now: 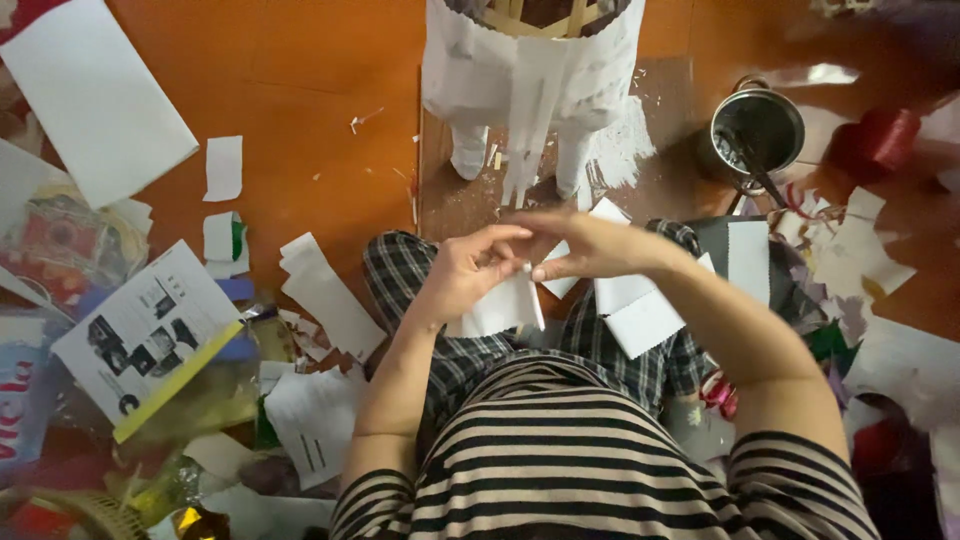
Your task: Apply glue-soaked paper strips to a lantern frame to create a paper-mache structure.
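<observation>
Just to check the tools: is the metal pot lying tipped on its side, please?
No, the pot stands upright on the floor, its open mouth facing up.

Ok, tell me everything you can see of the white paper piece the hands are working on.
The white paper piece is a small, roughly rectangular scrap of thin, plain paper with uneven edges. It hangs down from the fingertips, over the person's checked trouser legs. The left hand pinches its top edge, and the right hand meets it there, fingertips touching at the same spot. Whether the paper is being torn or folded cannot be told. Similar white scraps lie on the lap beside it.
</observation>
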